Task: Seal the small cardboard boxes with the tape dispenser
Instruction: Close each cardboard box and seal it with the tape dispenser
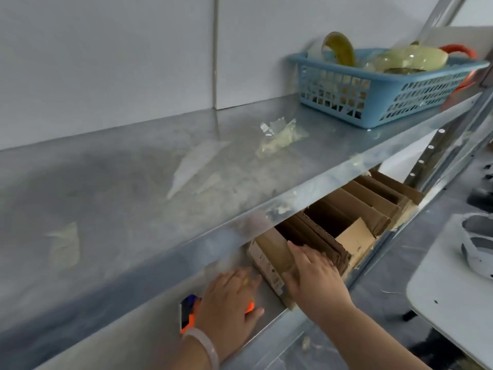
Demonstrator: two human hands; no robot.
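On the lower metal shelf (pixel 269 313) stands a row of flattened cardboard boxes (pixel 354 209), upright on edge. My right hand (pixel 312 273) lies over the near end of the row, thumb and fingers curled round the front flattened box (pixel 269 260). My left hand (pixel 229 300) is just left of it, holding an orange and blue tape dispenser (pixel 188 313), which is mostly hidden under the hand. A pale bracelet sits on my left wrist.
The upper metal shelf (pixel 160 188) carries crumpled clear tape scraps (pixel 280 134) and, at the far right, a blue plastic basket (pixel 378 89) with tape rolls. The shelf upright (pixel 437 145) rises at the right. A white table (pixel 453 289) stands lower right.
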